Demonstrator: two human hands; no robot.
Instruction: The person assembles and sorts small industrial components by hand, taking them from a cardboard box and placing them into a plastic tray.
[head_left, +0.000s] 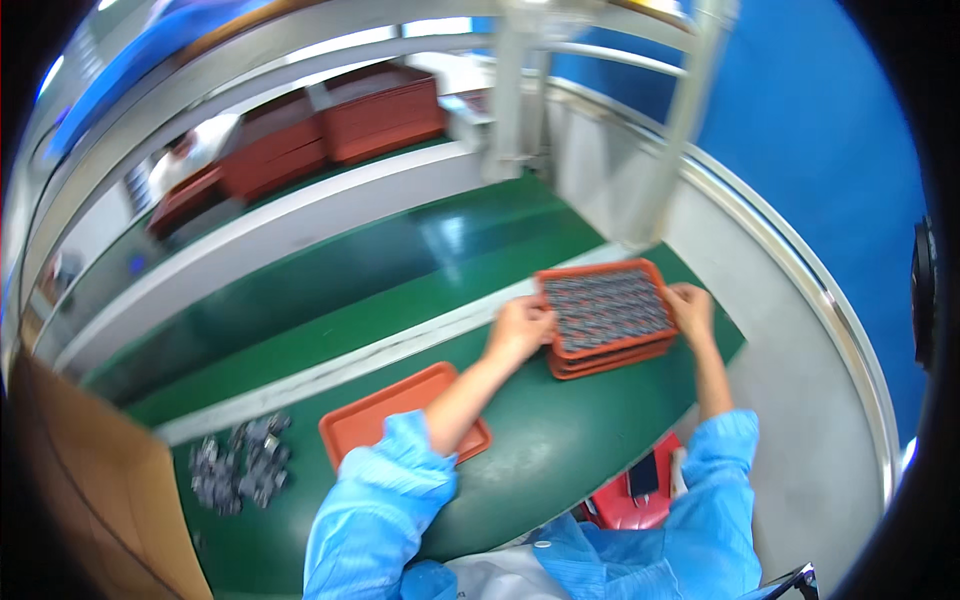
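Here, both hands grip the filled orange tray (607, 310) topping a short stack on the green counter (540, 450): left hand (520, 328), right hand (691, 308), fingers clamped on its ends. An empty tray (385, 418) and loose metal parts (240, 465) wait nearby.

Empty orange tray (375, 415) beside small grey parts (240, 470); red-brown tray stacks (330, 135), perhaps lidded, beyond the belt (300, 300)

Small grey parts (608, 308) perhaps too blurred to identify.

Bright overhead light, glare patch on green belt (450, 235); heavy fisheye bending, black vignette corners, slight overall softness.
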